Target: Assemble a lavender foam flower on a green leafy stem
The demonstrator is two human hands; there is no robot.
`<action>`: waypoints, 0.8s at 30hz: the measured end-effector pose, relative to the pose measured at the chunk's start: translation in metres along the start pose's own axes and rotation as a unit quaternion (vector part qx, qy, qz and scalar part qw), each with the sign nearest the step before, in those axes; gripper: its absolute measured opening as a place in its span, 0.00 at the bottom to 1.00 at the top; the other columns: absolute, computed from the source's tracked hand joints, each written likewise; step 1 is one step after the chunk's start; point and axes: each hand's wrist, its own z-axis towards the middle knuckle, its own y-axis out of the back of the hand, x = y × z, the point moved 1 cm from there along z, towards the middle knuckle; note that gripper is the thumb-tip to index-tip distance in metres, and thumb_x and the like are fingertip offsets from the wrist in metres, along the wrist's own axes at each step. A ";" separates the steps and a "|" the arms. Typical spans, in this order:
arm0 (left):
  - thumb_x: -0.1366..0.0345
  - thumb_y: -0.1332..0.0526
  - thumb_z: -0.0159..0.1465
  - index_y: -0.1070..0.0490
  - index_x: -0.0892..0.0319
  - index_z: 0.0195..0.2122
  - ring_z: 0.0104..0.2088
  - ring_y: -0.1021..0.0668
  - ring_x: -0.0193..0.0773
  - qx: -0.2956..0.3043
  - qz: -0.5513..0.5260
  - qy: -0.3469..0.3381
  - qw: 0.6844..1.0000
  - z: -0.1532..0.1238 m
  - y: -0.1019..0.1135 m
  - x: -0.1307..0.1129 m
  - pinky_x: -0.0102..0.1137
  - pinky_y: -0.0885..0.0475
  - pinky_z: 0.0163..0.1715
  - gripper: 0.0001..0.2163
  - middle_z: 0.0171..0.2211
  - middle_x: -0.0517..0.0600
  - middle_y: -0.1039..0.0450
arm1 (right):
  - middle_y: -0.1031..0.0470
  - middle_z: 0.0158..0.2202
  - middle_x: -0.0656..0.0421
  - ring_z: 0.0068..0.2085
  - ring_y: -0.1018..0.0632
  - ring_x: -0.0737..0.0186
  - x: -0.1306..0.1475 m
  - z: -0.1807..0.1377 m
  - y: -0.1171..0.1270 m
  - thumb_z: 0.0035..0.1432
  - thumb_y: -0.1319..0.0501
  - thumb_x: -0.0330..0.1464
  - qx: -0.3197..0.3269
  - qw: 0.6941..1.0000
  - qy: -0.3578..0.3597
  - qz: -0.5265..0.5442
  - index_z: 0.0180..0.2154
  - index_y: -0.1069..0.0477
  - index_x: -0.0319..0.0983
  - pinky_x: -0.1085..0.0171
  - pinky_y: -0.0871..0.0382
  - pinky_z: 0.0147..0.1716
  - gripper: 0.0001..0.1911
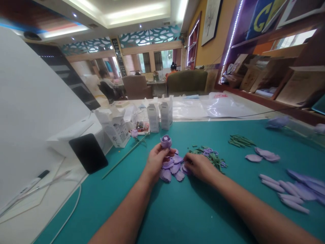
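Flower (166, 143) was pinched by left hand (157, 158), right hand (199, 165) curled at loose petals (175, 167), grip unclear, green mat (198, 213) lay open between forearms (129, 201), far edge (215, 120) beyond hands.

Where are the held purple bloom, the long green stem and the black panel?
Purple bloom (166, 142), head view: front of its cup.
Green stem (122, 159), head view: middle of its length.
Black panel (88, 153), head view: flat face.
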 end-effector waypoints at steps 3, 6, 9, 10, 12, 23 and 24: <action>0.61 0.31 0.49 0.27 0.61 0.36 0.29 0.23 0.36 0.024 -0.067 0.051 0.996 -0.002 -0.004 0.001 0.27 0.34 0.28 0.14 0.30 0.52 0.22 | 0.23 0.35 0.56 0.35 0.26 0.60 0.001 -0.002 0.002 0.54 0.44 0.28 -0.023 1.000 0.016 0.015 0.35 0.28 0.41 0.66 0.41 0.32 0.07; 0.63 0.30 0.49 0.27 0.61 0.36 0.29 0.23 0.35 0.033 -0.106 0.080 0.991 -0.004 -0.005 0.000 0.27 0.32 0.28 0.15 0.31 0.53 0.22 | 0.26 0.31 0.59 0.31 0.28 0.61 0.002 -0.005 0.006 0.55 0.46 0.30 -0.057 0.996 0.025 0.068 0.36 0.31 0.41 0.66 0.41 0.30 0.07; 0.65 0.30 0.49 0.26 0.61 0.36 0.29 0.22 0.35 0.037 -0.122 0.095 0.987 -0.005 -0.007 -0.001 0.28 0.31 0.29 0.13 0.31 0.53 0.22 | 0.27 0.29 0.60 0.30 0.28 0.61 0.001 -0.010 0.011 0.59 0.50 0.31 -0.083 0.987 0.035 0.134 0.43 0.33 0.41 0.64 0.38 0.31 0.12; 0.66 0.30 0.49 0.26 0.61 0.35 0.29 0.22 0.35 0.040 -0.123 0.098 0.987 -0.006 -0.007 -0.001 0.28 0.30 0.29 0.12 0.31 0.53 0.22 | 0.27 0.31 0.59 0.31 0.27 0.60 0.000 -0.011 0.013 0.60 0.51 0.31 -0.092 0.983 0.047 0.153 0.44 0.32 0.42 0.63 0.36 0.33 0.14; 0.66 0.31 0.50 0.26 0.61 0.35 0.29 0.22 0.36 0.049 -0.122 0.103 0.986 -0.007 -0.008 0.001 0.28 0.29 0.30 0.11 0.31 0.53 0.21 | 0.26 0.33 0.58 0.34 0.26 0.60 -0.002 -0.014 0.016 0.61 0.53 0.32 -0.109 0.974 0.060 0.191 0.44 0.31 0.42 0.62 0.35 0.36 0.14; 0.65 0.29 0.49 0.25 0.61 0.35 0.31 0.21 0.37 0.072 -0.092 0.121 0.986 -0.006 -0.008 0.010 0.31 0.27 0.35 0.12 0.33 0.55 0.21 | 0.32 0.18 0.65 0.21 0.28 0.65 -0.008 -0.014 0.015 0.48 0.35 0.45 -0.027 0.856 -0.058 0.513 0.26 0.39 0.42 0.67 0.36 0.22 0.17; 0.65 0.29 0.49 0.25 0.61 0.35 0.31 0.21 0.37 0.070 -0.090 0.121 0.986 -0.006 -0.008 0.010 0.30 0.27 0.35 0.12 0.33 0.55 0.21 | 0.31 0.18 0.65 0.21 0.28 0.65 -0.008 -0.014 0.013 0.48 0.35 0.46 -0.027 0.847 -0.061 0.527 0.26 0.39 0.42 0.67 0.36 0.22 0.18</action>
